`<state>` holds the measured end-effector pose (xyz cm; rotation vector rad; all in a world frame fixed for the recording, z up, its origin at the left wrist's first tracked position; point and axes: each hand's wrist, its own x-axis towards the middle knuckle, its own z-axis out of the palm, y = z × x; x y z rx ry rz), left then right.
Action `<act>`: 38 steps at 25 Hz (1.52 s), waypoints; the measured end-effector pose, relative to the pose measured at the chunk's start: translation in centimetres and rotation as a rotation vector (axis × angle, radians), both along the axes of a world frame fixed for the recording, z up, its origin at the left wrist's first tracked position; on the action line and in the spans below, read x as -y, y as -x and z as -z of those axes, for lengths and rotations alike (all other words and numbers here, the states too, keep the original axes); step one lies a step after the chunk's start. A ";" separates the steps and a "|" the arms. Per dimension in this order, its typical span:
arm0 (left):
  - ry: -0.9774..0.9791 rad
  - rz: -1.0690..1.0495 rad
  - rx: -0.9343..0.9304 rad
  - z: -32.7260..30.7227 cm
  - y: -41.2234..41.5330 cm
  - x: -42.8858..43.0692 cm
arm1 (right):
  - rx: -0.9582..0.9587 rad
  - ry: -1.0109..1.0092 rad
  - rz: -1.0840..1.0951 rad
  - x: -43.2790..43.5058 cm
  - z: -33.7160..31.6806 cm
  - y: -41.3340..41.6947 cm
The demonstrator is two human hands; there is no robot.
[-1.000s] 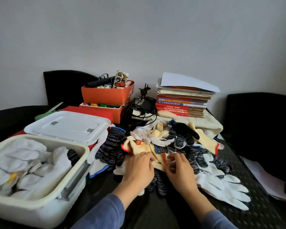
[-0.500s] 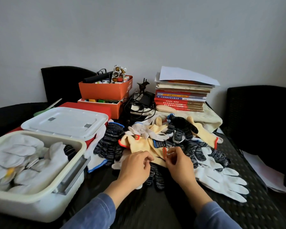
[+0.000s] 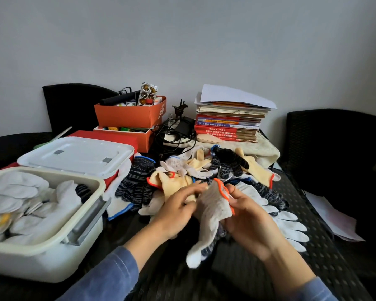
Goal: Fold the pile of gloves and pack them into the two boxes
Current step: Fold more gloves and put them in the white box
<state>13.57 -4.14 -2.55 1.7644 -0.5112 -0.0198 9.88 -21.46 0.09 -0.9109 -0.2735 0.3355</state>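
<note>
Seemingly midway: one box [image 3: 52, 260] is nearly full, the pile [image 3: 178, 183] lies unfolded, left hand [image 3: 174, 213] and right hand [image 3: 250, 224] grip an orange-cuffed glove [image 3: 214, 207].

Plain pale wall [image 3: 204, 40], black chairs [image 3: 334, 144] — dark woven table [image 3: 313, 268]

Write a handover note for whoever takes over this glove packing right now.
Left hand and right hand both hold one white knit glove with an orange cuff, unfolded, fingers hanging down.
Glove pile lies loose beyond the hands.
Open white box at left already holds white gloves; second white box behind it is lidded.
Left to do: fold this glove, then the pile, and pack both boxes.
</note>
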 end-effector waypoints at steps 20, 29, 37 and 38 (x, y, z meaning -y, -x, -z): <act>-0.275 0.378 -0.390 -0.2 3.8 -1.9 | 0.233 1.315 0.601 3.8 5.0 1.2; -0.728 -0.285 0.134 1.7 1.6 -4.9 | 0.190 1.270 0.670 4.6 7.1 -0.4; -0.614 -0.197 0.130 1.3 1.6 -4.4 | 0.523 1.596 1.087 4.0 5.7 -3.6; -0.544 -0.100 0.071 0.8 1.8 -3.8 | 0.614 1.658 1.127 3.9 5.8 -4.7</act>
